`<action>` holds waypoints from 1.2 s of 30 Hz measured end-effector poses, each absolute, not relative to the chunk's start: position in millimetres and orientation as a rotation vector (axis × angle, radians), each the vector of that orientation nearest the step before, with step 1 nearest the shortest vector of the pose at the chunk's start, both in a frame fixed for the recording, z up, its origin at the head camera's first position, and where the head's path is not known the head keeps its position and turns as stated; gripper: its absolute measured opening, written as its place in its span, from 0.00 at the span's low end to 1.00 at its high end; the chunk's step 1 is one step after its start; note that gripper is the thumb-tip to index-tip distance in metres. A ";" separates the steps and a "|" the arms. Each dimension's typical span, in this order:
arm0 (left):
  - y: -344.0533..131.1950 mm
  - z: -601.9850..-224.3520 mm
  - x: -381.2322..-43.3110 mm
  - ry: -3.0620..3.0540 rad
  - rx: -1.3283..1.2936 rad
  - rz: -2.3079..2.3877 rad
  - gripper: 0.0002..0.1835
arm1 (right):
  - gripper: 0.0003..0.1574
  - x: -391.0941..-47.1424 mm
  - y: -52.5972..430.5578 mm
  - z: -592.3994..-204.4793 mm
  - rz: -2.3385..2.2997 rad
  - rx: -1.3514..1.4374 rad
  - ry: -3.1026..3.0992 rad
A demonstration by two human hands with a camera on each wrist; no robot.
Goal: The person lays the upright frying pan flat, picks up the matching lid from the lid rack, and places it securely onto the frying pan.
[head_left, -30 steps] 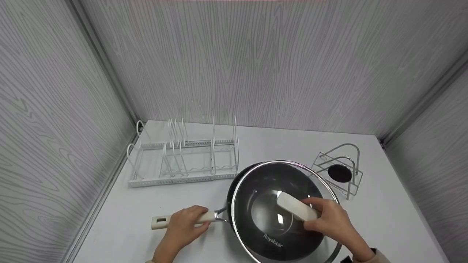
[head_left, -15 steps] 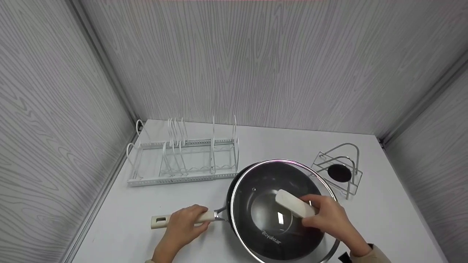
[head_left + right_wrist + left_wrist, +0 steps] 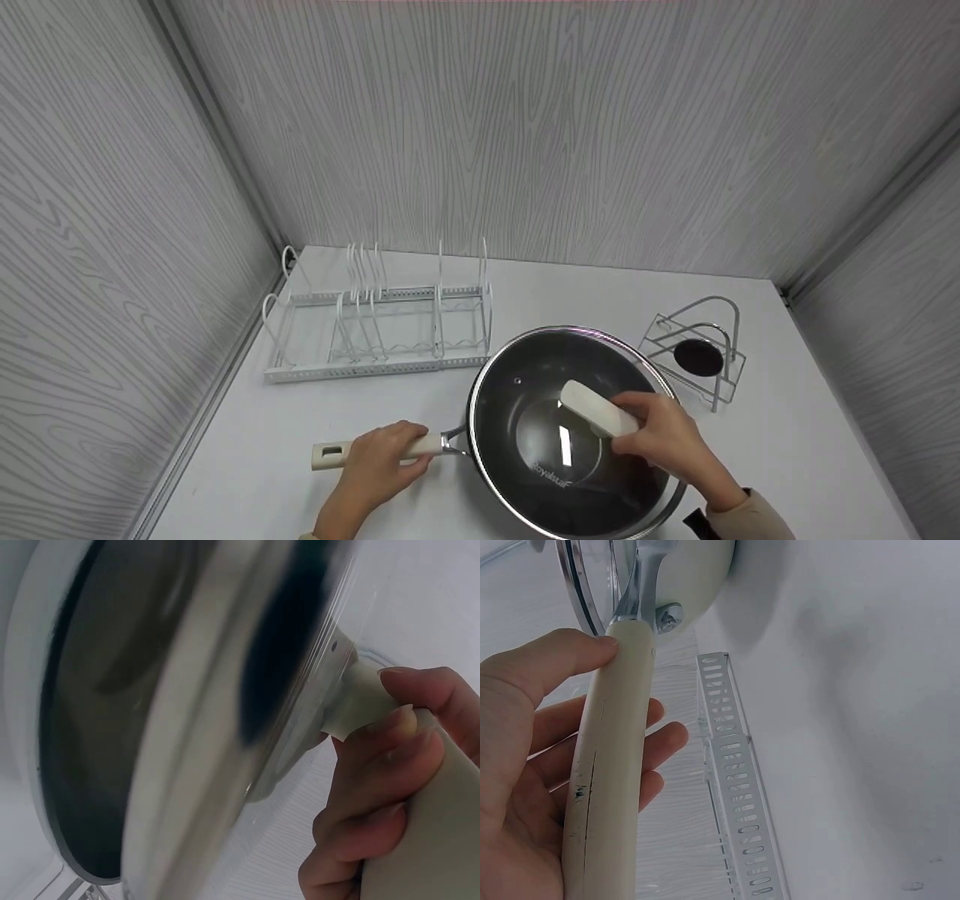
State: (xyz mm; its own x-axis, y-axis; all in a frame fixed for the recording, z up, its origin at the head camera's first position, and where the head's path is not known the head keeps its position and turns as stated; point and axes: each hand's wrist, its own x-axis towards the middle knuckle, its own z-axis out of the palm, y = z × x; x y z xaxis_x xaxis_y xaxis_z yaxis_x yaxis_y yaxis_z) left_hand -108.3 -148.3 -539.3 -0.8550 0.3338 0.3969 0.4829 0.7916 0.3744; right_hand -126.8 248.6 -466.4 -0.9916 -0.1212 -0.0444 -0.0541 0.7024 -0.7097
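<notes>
My left hand [image 3: 379,461] grips the cream handle [image 3: 330,456] of a wok, its fingers curled under and its thumb on top in the left wrist view. The wok, cream outside [image 3: 697,581] and dark inside, stands at the front. Over it is a glass lid [image 3: 517,420] with a metal rim, and "Royalstar" lettering shows there. My right hand [image 3: 664,435] holds the lid's cream knob handle [image 3: 596,407] between thumb and fingers. In the right wrist view the lid's edge [image 3: 187,727] stands apart from the wok's rim [image 3: 41,727].
A white wire rack [image 3: 352,371] with upright loops stands at the back left, close behind the wok. To the right is a small metal wire stand [image 3: 731,337] with a dark round disc [image 3: 698,358]. Grey wood-grain panels [image 3: 525,135] enclose the white tabletop [image 3: 570,292].
My right hand has moved the lid left and slightly up in the head view, so it now overlaps the wok more fully. My left hand has stayed on the wok's handle.
</notes>
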 end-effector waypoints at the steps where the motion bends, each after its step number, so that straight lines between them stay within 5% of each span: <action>1: -148.2 -539.3 -108.5 -2.671 -0.627 -0.679 0.15 | 0.31 -127.7 248.5 -468.0 -1.177 -0.138 2.811; 36: -147.4 -541.1 -108.2 -2.652 -0.605 -0.656 0.15 | 0.33 -138.8 240.3 -496.0 -1.157 -0.034 2.814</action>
State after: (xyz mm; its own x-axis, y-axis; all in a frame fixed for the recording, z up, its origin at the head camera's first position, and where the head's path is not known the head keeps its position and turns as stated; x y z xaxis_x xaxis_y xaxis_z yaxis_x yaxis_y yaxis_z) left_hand -108.2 -147.4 -541.1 -0.8508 0.3191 0.4176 0.4770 0.8025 0.3584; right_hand -138.8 240.3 -496.0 -0.9949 -0.0578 -0.0827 0.0171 0.7111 -0.7029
